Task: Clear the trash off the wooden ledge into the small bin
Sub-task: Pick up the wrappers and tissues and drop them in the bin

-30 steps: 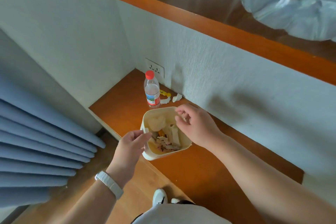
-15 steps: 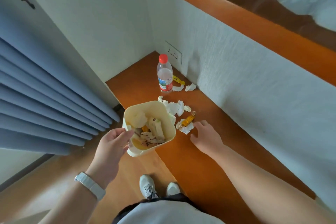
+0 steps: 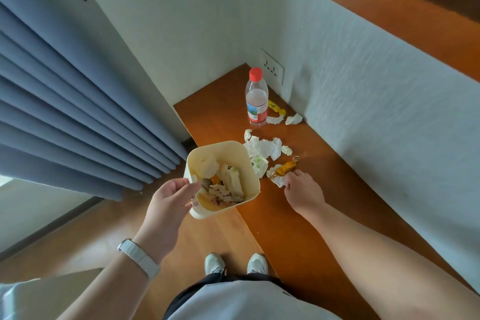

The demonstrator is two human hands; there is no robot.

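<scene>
The left hand [image 3: 168,205] grips the near rim of the small bin [image 3: 198,212]. Its thumb and fingers curl tight round the edge. The cream bin is up off the floor, in the middle of the frame, at the left edge of the wooden ledge [image 3: 291,236]. It has balled-up paper and wrappers in it.

The right hand [image 3: 304,192] is down on the ledge, just right of the bin. Its bent fingertips pinch a white paper scrap [image 3: 278,180]. An orange candy wrapper [image 3: 285,167] lies on that scrap, just beside the fingers.

Above that is a heap of crumpled white tissue [image 3: 263,149], touching the bin's far corner. Further up, a water bottle [image 3: 256,104] with a red cap stands upright. Just right of it are a yellow wrapper [image 3: 276,108] and two small white bits [image 3: 293,119] by the wall. A wall socket [image 3: 272,69] sits above them.

A white watch band [image 3: 139,257] is on the left wrist. Blue curtains [image 3: 65,112] fill the left side. Two white shoes [image 3: 233,264] show at the bottom.
</scene>
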